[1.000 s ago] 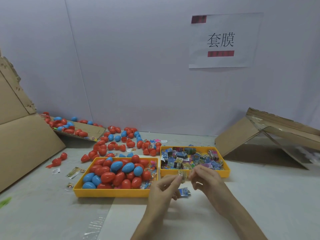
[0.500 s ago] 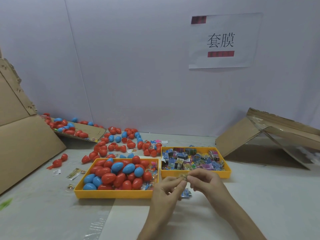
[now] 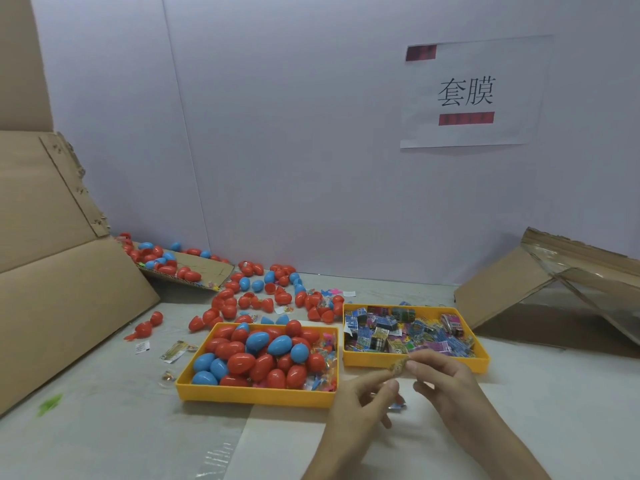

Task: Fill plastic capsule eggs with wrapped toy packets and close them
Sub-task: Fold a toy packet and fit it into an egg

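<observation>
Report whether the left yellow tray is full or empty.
Full. The left yellow tray is heaped with closed red and blue capsule eggs, with loose packets along its right side.

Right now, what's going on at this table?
A person is working bare-handed. The right hand pinches a small packet in front of the packet tray; the left hand is right by it, though I can't tell if it grips. No egg shows in either hand. The egg tray sits full to the left, more eggs loose behind.
</observation>
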Motion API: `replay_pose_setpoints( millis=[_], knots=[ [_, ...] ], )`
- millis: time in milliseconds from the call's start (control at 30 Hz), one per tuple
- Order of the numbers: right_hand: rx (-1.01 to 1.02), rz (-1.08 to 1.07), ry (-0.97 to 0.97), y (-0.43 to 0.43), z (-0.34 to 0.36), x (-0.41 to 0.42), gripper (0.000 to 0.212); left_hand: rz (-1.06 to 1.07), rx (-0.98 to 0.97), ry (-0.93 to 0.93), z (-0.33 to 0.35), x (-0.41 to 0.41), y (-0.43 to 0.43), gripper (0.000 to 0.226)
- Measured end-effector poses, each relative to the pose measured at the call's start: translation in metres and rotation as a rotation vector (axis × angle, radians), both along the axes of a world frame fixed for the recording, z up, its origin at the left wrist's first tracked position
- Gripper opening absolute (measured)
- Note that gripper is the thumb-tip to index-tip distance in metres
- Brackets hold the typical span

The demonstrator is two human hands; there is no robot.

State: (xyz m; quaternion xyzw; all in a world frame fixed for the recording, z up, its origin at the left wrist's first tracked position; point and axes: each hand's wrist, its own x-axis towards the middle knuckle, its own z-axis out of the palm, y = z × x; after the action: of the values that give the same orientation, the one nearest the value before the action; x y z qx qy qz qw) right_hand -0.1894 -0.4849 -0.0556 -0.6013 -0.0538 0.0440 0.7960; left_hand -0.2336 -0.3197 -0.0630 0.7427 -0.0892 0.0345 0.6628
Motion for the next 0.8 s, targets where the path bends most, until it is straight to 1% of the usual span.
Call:
replay_pose_setpoints(
  millis=[100,167,267,333,400,467,633,800],
  knots=[
    [0.017,0.008,0.018,0.0009,-0.0011,0.0006,0.008,-0.008,-0.028,0.052,-0.0014,0.0006,-0.0011,0.028],
    [-0.003,0.017,0.014,0.0012,-0.0016,0.0012,0.009,-0.018,-0.039,0.053,-0.0032,0.0019,-0.0012,0.025],
    [-0.009,0.005,0.002,0.0020,-0.0024,0.0014,0.012,-0.038,-0.041,0.050,-0.0030,0.0036,0.0004,0.027],
    [-0.041,-0.012,-0.030,0.0016,-0.0029,0.0012,0.013,-0.055,-0.041,0.074,-0.0030,0.0048,0.0005,0.027],
    [-0.127,-0.030,-0.078,0.0006,-0.0040,0.0016,0.012,-0.057,-0.042,0.116,-0.0033,0.0057,0.0003,0.023],
    [-0.194,-0.027,-0.111,0.0006,-0.0044,0.0018,0.005,-0.053,-0.056,0.156,-0.0032,0.0062,0.0006,0.024],
    [-0.194,-0.017,-0.132,0.0002,-0.0033,0.0002,0.003,-0.077,-0.080,0.170,-0.0008,0.0060,0.0009,0.023],
    [-0.229,-0.006,-0.198,0.0018,-0.0018,-0.0019,0.010,-0.074,-0.106,0.168,-0.0005,0.0071,0.0027,0.022]
  ],
)
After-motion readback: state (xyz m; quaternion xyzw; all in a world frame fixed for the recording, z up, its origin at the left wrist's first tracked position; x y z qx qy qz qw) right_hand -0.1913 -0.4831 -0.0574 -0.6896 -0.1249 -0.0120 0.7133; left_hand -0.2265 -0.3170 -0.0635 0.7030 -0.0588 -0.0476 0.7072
